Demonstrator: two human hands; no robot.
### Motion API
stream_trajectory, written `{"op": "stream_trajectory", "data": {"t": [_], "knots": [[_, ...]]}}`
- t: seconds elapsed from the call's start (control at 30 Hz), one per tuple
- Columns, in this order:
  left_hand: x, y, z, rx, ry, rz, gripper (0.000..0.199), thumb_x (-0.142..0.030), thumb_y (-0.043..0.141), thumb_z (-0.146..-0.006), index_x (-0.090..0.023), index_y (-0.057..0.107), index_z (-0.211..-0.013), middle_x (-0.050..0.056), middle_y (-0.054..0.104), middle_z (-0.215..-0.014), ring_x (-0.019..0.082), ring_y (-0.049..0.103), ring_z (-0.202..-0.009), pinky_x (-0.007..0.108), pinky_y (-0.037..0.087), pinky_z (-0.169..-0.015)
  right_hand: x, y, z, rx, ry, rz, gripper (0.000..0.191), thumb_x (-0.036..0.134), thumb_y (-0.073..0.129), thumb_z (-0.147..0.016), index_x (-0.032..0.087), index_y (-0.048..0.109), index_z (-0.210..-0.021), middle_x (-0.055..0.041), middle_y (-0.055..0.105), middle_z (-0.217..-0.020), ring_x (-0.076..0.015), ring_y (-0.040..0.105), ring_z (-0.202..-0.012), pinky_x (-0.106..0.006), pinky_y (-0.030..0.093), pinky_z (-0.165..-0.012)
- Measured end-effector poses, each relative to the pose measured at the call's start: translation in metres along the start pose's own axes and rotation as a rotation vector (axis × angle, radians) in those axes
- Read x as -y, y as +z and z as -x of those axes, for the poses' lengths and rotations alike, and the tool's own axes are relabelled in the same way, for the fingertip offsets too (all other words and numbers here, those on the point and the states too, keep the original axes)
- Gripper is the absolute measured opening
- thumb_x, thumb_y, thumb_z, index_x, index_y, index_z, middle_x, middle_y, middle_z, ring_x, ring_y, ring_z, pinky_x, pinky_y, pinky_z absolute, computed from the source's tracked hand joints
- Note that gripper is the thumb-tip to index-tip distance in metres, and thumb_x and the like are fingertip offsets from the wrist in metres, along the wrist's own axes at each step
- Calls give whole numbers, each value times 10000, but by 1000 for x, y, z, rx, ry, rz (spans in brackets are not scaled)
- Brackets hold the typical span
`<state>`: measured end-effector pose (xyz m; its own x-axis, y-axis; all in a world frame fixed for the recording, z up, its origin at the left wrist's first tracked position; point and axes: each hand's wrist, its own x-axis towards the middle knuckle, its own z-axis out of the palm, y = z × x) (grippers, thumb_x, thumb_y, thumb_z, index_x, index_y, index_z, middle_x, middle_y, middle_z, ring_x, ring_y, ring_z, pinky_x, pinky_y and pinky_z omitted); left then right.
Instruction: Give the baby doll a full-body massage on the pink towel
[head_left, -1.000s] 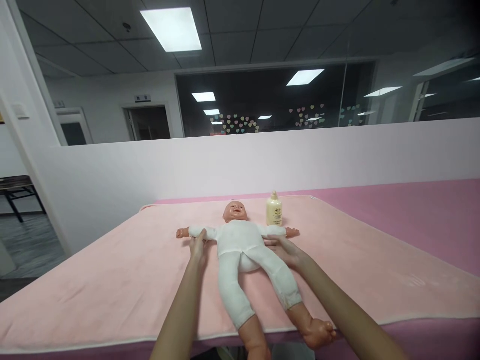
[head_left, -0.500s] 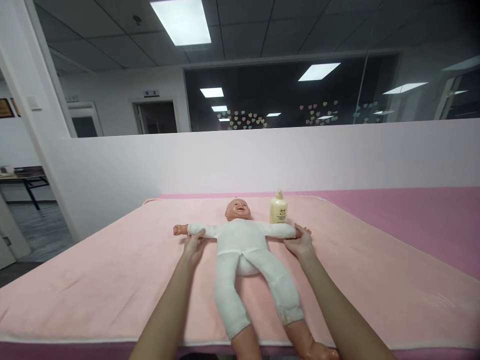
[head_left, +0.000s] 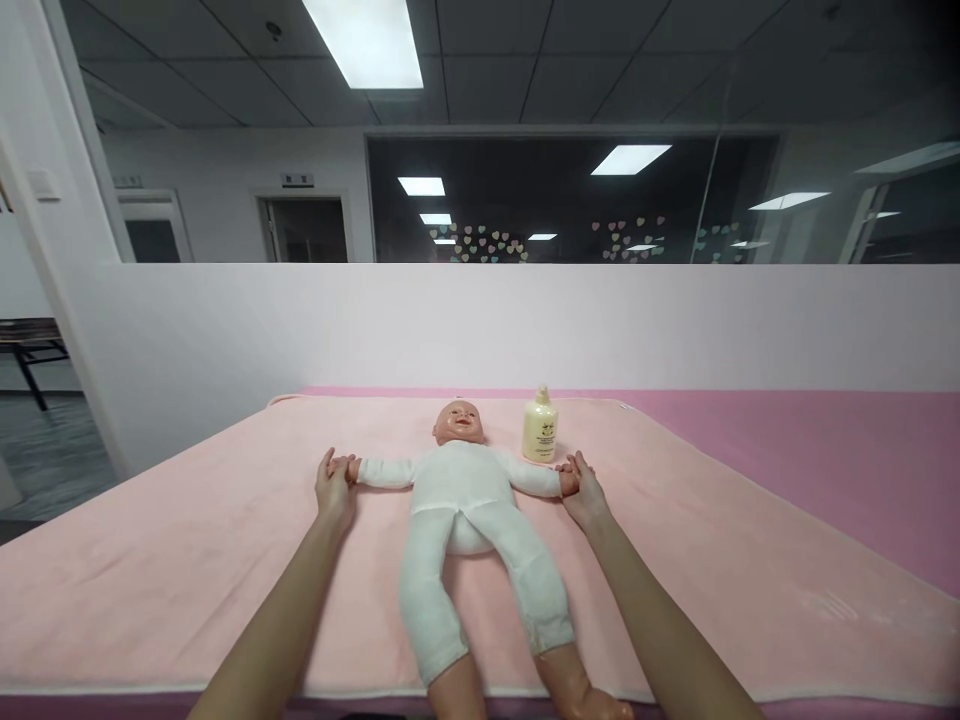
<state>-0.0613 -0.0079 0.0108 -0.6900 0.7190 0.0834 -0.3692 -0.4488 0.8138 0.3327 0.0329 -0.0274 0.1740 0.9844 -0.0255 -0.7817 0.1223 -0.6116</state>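
A baby doll (head_left: 466, 485) with a white cloth body lies face up, its arms spread and its feet toward me. My left hand (head_left: 334, 490) is closed round the doll's hand on the left side. On the right side, my right hand (head_left: 585, 492) grips the doll's other hand, with the thumb on top. A pale yellow bottle (head_left: 540, 428) stands upright beside the doll's head, just beyond my right hand. Beneath everything is a pink towel (head_left: 225, 560).
A pink padded surface (head_left: 825, 450) shows past the towel on the right. Behind it rises a white half wall (head_left: 480, 320) with glass above. A dark-legged table (head_left: 30, 350) stands on the floor far left.
My left hand has moved outward from the doll's forearm to its hand. The doll's arm on the right now angles lower, with my right hand at its end. The view has shifted slightly.
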Motion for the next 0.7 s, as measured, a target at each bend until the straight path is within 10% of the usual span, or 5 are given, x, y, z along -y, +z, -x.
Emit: {"op": "stream_trajectory", "data": {"t": [0.7], "knots": [[-4,-2,4,30,-213,129,344,-154,413,-841,-185,504,-1171,98,623,-870,164,629,-758,299,512,-686,10,5,5,-58,102,38,75,177,521,-676,202,541,-745,69,475,-459,-118,526,-454,-252,475,-501]]}}
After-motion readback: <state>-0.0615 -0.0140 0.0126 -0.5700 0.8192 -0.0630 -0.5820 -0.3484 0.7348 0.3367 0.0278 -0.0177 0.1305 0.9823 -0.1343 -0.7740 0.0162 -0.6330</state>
